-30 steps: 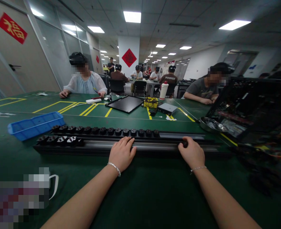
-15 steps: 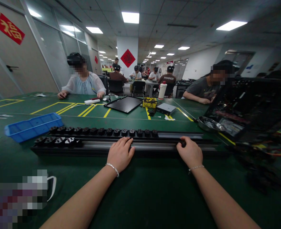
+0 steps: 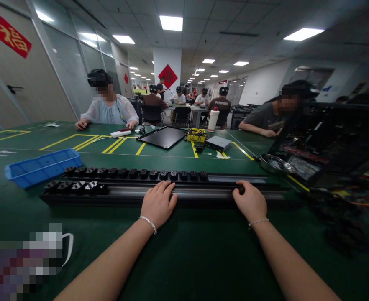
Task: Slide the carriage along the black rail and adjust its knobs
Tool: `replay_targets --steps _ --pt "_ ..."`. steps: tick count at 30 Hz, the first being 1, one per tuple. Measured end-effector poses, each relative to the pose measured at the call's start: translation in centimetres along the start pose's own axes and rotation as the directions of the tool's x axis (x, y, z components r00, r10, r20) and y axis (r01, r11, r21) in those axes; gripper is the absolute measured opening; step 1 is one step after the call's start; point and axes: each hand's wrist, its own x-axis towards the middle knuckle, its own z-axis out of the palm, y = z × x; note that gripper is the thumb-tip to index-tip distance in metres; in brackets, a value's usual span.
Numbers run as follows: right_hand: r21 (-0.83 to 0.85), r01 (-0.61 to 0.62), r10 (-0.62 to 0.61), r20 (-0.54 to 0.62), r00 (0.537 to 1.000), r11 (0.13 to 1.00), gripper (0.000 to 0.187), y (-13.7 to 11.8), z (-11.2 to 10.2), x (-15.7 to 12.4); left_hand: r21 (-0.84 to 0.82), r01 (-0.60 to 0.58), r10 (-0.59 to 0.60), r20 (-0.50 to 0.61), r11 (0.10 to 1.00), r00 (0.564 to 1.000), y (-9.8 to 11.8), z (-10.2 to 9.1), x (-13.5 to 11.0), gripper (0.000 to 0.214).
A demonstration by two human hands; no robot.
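A long black track (image 3: 203, 192) with a shiny grey channel lies across the table before me. My left hand (image 3: 158, 202) rests on it near the middle, fingers stretched over the channel and thumb apart. Farther right, my right hand (image 3: 252, 200) is closed around a small black round piece (image 3: 241, 190) at the same track; the fingers hide most of it. Several black socket-like pieces (image 3: 78, 187) sit at this track's left end. Just behind runs a second black track (image 3: 234, 178), with a row of similar round pieces (image 3: 143, 173) along its left and middle.
A blue bin (image 3: 46, 169) stands at left. At right are a metal bowl (image 3: 275, 164), an open black computer case (image 3: 331, 142) and dark cables. Farther back lie a black panel (image 3: 162, 137), a grey box (image 3: 218, 143) and a white bottle (image 3: 213, 119). Two people sit across the table.
My hands and the tracks look almost unchanged. In the background, a standing person has shifted to the right, and the person at right leans slightly differently.
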Motion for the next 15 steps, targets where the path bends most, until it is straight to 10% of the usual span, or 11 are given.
replay_targets --steps 15 --pt "0.013 -0.016 0.016 0.013 1.000 1.000 0.031 -0.08 -0.18 0.04 -0.031 -0.009 0.008 -0.027 0.999 1.000 -0.10 0.03 -0.06 0.036"
